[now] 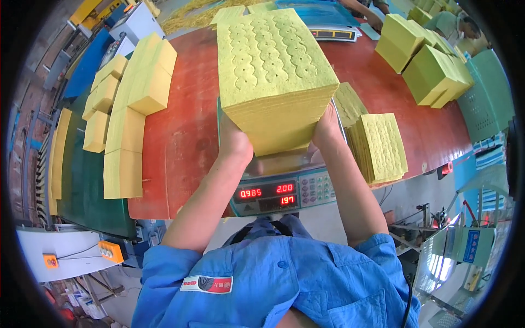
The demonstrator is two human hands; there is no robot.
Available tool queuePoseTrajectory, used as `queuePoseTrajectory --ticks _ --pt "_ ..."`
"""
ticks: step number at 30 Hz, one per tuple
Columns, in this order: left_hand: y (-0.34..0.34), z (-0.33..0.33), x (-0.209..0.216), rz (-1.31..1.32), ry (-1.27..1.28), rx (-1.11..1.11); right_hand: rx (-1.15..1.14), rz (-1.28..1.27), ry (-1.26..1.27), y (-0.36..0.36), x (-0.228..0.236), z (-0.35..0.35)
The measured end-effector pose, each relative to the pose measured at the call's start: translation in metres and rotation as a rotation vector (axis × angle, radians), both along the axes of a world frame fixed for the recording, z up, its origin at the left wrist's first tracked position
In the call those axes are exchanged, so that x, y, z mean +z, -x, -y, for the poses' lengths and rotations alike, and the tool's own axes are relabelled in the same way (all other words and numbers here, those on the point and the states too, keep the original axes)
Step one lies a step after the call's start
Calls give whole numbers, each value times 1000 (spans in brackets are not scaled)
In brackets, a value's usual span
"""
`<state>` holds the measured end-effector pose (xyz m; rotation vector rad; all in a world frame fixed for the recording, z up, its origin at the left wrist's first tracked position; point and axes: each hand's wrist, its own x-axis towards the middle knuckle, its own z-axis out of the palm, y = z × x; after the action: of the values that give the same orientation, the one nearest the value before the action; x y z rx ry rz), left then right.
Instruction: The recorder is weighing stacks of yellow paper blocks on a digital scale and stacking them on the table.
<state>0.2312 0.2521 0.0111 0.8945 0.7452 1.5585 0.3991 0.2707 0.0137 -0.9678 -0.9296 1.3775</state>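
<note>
A tall stack of yellow punched paper [273, 60] stands over the metal plate of a digital scale [284, 192]. Rows of scalloped cuts with small round holes mark its top sheet. My left hand [236, 140] presses against the stack's left side and my right hand [326, 128] against its right side, low down, so the stack is held between them. Most of the fingers are hidden behind the paper. Whether the stack rests fully on the plate, I cannot tell. Red digits glow on the scale's display. Beside my right forearm sits a shorter stack of the same paper [380, 146].
The red tabletop [180, 128] carries yellow paper blocks [150, 76] on the left and more paper blocks [437, 76] at the far right. A second scale [329, 34] stands behind the tall stack. Another person's hand [374, 22] reaches in beyond it; one more person bends at upper right.
</note>
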Motion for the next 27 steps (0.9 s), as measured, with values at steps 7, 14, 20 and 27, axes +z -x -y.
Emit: queuePoseTrajectory --ticks 7,14,20,27 --pt "-8 19 17 -24 188 139 -25 14 73 -7 -1 14" --pt "25 101 8 -239 -6 380 -119 -4 -209 -39 -11 84" --pt "15 148 10 -253 -15 392 -65 -60 -199 -46 -9 124" --pt "-2 161 19 -336 -134 468 33 -103 -260 -48 -4 138"
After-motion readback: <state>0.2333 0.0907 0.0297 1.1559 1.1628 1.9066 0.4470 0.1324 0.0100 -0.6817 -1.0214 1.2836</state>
